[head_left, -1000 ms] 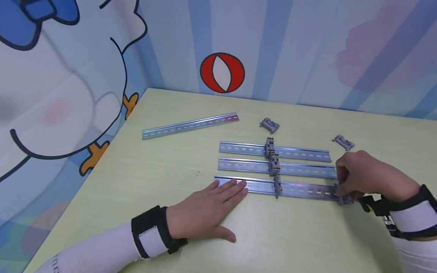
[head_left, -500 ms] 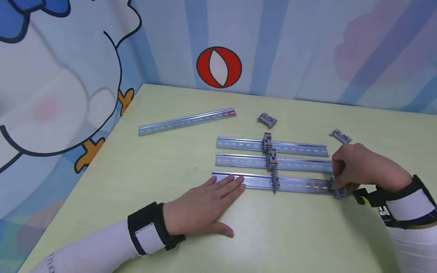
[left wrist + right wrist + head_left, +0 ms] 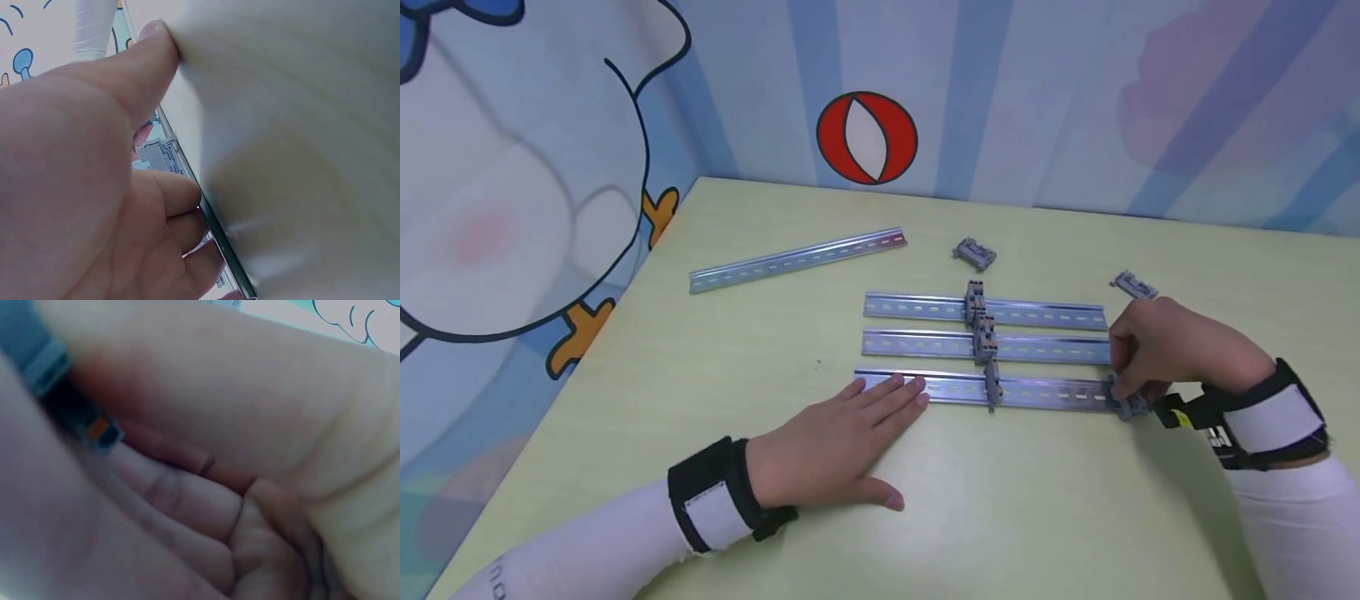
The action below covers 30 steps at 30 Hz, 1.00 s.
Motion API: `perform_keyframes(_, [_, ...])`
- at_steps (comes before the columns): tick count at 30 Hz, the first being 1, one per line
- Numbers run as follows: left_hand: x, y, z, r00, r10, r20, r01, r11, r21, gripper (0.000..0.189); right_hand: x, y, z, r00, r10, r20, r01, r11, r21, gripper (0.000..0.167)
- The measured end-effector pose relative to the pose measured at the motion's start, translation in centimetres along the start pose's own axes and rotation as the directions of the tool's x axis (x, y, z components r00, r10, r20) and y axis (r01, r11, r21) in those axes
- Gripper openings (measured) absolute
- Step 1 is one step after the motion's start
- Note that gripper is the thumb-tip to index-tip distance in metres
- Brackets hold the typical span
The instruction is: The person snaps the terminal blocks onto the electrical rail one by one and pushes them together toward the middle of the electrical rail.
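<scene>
My left hand (image 3: 831, 450) lies with fingers straight, their tips over the left end of the nearest slotted DIN rail (image 3: 1052, 394). At this rail's right end my right hand (image 3: 1183, 346) pinches a grey terminal block (image 3: 1132, 407), mostly covered by the fingers in the head view. An orange spot on the held terminal block (image 3: 100, 430) shows in the right wrist view, against curled fingers. One terminal block (image 3: 992, 386) stands mid-rail between the hands. In the left wrist view, the rail's dark edge (image 3: 219, 231) passes by the left fingertips.
Behind lie a middle rail (image 3: 910, 342) and a far rail (image 3: 917, 306), each bearing grey terminal blocks near mid-length. Another rail (image 3: 797, 260) lies slanted at the back left. Two loose terminal blocks, one central (image 3: 974, 253) and one rightward (image 3: 1134, 285), lie near the painted wall (image 3: 1022, 100).
The head view has shifted, so everything appears slightly higher and further left. Both hands keep their places on the nearest rail, the right one still pinching the terminal block.
</scene>
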State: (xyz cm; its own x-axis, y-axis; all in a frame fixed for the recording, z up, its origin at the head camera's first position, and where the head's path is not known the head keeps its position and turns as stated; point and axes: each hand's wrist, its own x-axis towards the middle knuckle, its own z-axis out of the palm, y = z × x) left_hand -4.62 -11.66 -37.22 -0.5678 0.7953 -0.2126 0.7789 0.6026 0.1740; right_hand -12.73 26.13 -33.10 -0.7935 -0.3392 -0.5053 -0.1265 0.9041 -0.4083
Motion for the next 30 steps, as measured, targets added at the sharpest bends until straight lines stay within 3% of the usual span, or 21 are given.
perform_keyframes(8, [0.1,-0.3,-0.2,1.0,0.001,0.0,-0.001,1.0,-0.012,0.099,0.5,-0.3,0.0,1.0,0.018,0.002,-0.018,1.0,0.025,0.017])
perform_keyframes(21, [-0.2,-0.1,-0.2,1.0,0.0,-0.006,0.0,1.0,-0.011,0.099,-1.3,0.0,-1.8,0.998,0.029,0.048,-0.031,0.998,0.054,0.028])
perform_keyframes(30, [-0.1,-0.1,-0.1,1.0,0.003,0.0,-0.003,1.0,-0.02,0.099,-1.0,0.7,-1.5,0.998,-0.023,0.064,0.016,0.995,0.1,0.017])
